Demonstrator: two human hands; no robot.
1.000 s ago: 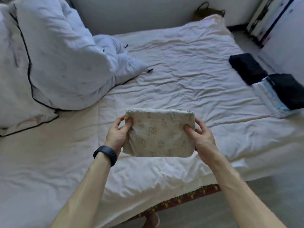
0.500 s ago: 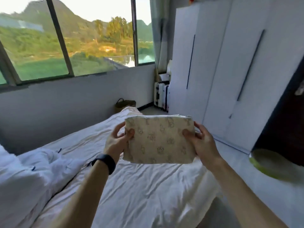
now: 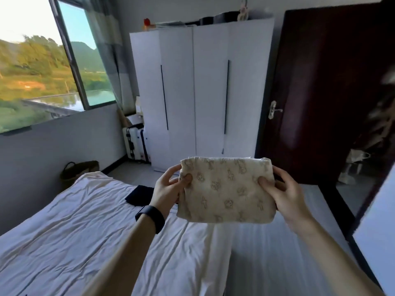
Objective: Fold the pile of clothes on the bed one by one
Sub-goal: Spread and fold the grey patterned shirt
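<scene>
A folded cream garment [image 3: 226, 190] with a small printed pattern hangs in the air above the bed's right edge. My left hand [image 3: 167, 189] pinches its left side, thumb on the front and fingers behind. My right hand [image 3: 284, 196] grips its right side the same way. A black band sits on my left wrist. Below lies the bed [image 3: 85, 227] under a wrinkled white sheet. A dark folded garment [image 3: 137, 195] lies on the sheet just left of my left hand.
A white wardrobe [image 3: 198, 92] stands ahead, with a dark brown door [image 3: 320, 92] to its right. A white suitcase [image 3: 135, 144] and a woven basket [image 3: 79, 170] sit by the window wall. Grey floor runs along the bed's right side.
My view has swung up and to the right, from the bed to the wardrobe and door. Both hands keep the same hold on the folded garment, which stays in front of me.
</scene>
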